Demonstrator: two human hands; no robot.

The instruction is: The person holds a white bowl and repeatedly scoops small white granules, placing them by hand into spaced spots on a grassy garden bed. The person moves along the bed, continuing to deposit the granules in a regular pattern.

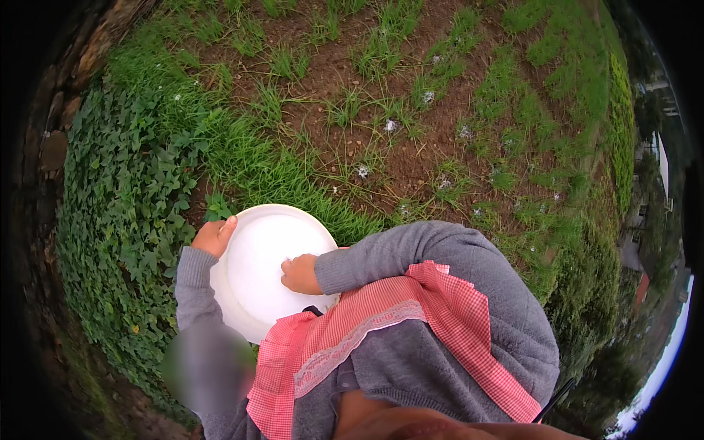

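Observation:
My left hand (215, 236) grips the left rim of a white round basin (325, 226), thumb over the edge. White granular material (264, 264) fills the basin's bottom. My right hand (301, 274) is over the basin's right part, fingers bent down at the white material; whether it holds any is hidden. The basin is held against the front of a red-and-white checked apron (357, 302), above the ground.
Rows of grassy green plants (344, 110) grow in brown soil (324, 66), with small white heaps (390, 126) at several of them. Broad-leaved ground vines (121, 209) lie to the left, beside a stone wall (55, 151). Bushes and buildings stand far right.

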